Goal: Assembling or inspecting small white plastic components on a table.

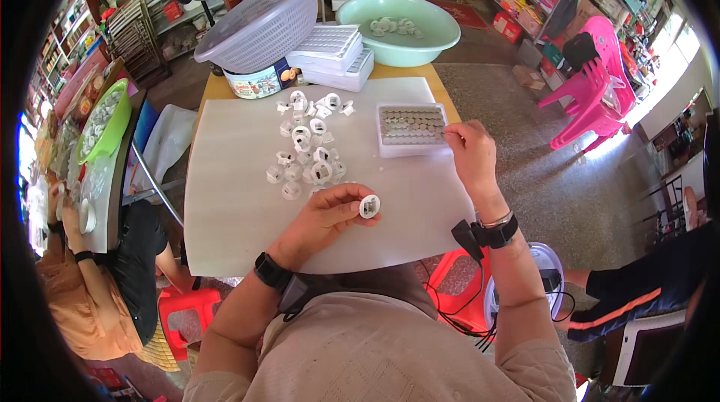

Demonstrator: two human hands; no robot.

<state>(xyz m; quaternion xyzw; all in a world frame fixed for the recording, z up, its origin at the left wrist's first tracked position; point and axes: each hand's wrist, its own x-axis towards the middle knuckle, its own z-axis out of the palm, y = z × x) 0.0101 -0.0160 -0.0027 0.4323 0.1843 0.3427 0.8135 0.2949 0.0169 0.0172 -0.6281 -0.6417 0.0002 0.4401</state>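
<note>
My left hand holds a small white round plastic piece by its rim over the white sheet that covers the table. My right hand rests at the right edge of a small white tray filled with rows of little grey round parts, fingertips pinched at the tray's rim. What the fingers pinch is too small to tell. A loose heap of white plastic pieces lies on the sheet just beyond my left hand.
At the far table edge stand a stack of white trays, a tilted white mesh basket on a round tin, and a green basin with white pieces. Pink plastic chairs stand right. Another person sits left.
</note>
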